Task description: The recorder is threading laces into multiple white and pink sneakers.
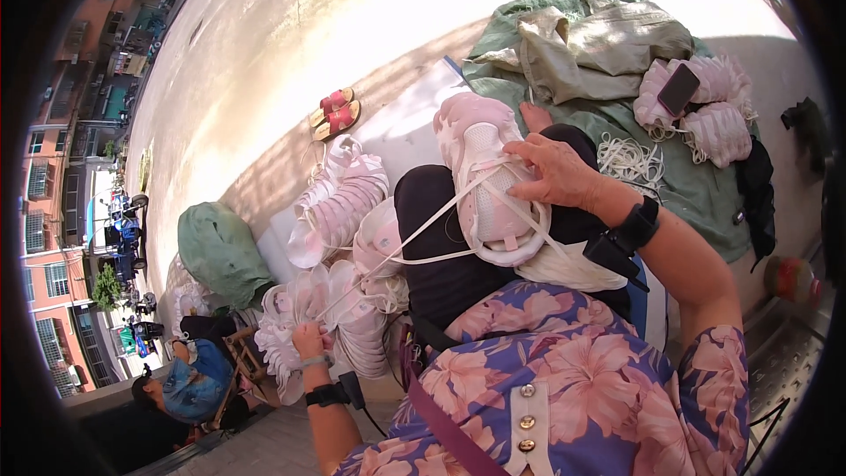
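A pink and white sneaker [480,145] rests across my lap, its toe pointing away from me and its heel toward my body. Long white shoelaces [441,212] hang loosely crossed over its tongue. My right hand [557,173] grips the right edge of the sneaker's lacing opening, thumb and forefinger bent onto it. Down to the left, my left hand [308,340] is closed on the end of a shoelace, which stretches in a taut line back to the sneaker. Just beside that hand stand stacked white and pink shoe parts [357,317].
More pink shoe uppers [344,203] are piled at left, near red sandals [336,113]. At right, a green cloth [683,203] bears a bundle of laces [630,163], wrapped pink bundles [718,132] and a phone [678,90]. Another person [196,383] sits at lower left.
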The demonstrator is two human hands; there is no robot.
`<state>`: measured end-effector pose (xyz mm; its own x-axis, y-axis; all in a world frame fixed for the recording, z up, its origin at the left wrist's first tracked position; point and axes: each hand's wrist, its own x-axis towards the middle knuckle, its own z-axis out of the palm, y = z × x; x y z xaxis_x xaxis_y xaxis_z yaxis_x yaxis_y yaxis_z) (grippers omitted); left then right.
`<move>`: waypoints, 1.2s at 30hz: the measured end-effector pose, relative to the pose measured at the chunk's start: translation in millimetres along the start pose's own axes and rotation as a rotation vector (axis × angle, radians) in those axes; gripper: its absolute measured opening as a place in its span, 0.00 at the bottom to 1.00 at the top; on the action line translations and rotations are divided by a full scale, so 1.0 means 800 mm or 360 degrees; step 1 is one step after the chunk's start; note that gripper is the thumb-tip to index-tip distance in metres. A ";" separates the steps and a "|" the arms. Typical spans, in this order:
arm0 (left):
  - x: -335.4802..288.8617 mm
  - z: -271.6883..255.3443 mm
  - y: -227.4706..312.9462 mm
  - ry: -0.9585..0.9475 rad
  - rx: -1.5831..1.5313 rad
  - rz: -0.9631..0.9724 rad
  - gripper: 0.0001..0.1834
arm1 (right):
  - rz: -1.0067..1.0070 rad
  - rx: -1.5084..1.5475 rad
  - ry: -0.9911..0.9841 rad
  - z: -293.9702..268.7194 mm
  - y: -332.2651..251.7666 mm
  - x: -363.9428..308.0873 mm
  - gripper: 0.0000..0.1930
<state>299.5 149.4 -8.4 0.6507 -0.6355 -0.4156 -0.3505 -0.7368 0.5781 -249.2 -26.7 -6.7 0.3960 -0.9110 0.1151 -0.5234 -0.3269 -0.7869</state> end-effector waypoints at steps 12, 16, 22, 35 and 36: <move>-0.073 -0.075 0.261 -0.0982 -0.1996 0.1280 0.11 | -0.0278 -0.0383 0.0127 -0.004 0.006 0.019 0.09; -0.101 -0.070 0.291 -0.1200 -0.2198 0.1495 0.12 | -0.0241 -0.0513 0.0043 -0.005 0.005 0.027 0.07; -0.118 -0.060 0.308 -0.1282 -0.2280 0.1556 0.14 | -0.0356 -0.0404 0.0390 0.000 0.018 0.031 0.06; -0.110 -0.048 0.275 -0.0974 -0.2090 0.1276 0.12 | 0.0147 0.0122 0.0380 -0.010 0.024 0.029 0.13; -0.107 -0.046 0.272 -0.0983 -0.2086 0.1275 0.12 | 0.0153 0.0123 0.0386 -0.006 0.026 0.030 0.13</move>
<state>192.6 51.8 179.2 0.1355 -0.9594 0.2475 0.5348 0.2811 0.7969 -254.5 -56.4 -17.8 0.1499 -0.9736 0.1721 -0.4873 -0.2242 -0.8440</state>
